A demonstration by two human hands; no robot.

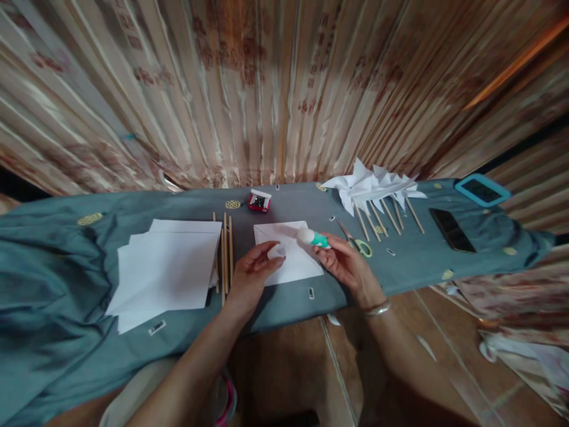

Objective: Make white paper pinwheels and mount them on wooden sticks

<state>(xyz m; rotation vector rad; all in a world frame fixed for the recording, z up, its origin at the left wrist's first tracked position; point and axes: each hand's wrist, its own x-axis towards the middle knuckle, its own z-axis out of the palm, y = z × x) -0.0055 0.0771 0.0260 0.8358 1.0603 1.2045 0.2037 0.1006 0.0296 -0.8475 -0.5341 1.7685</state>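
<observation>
My right hand (344,264) is closed around a glue stick (319,239) with a green label, its white end pointing left over a sheet of white paper (291,276). The sheet lies flat on the cloth, with crease lines on it. Over the sheet's left part, my left hand (255,270) curls its thumb and fingers around a small pale piece (277,251) that looks like a cap; its outline is blurred. Right of the sheet, partly behind my right hand, lie scissors (362,246) with light green handles.
A stack of white paper (164,273) lies left, beside several wooden sticks (226,249). Behind the sheet stands a small open red box (259,201). White paper pinwheels (371,187) on sticks, a phone (452,229) and a blue-framed device (482,190) occupy the right.
</observation>
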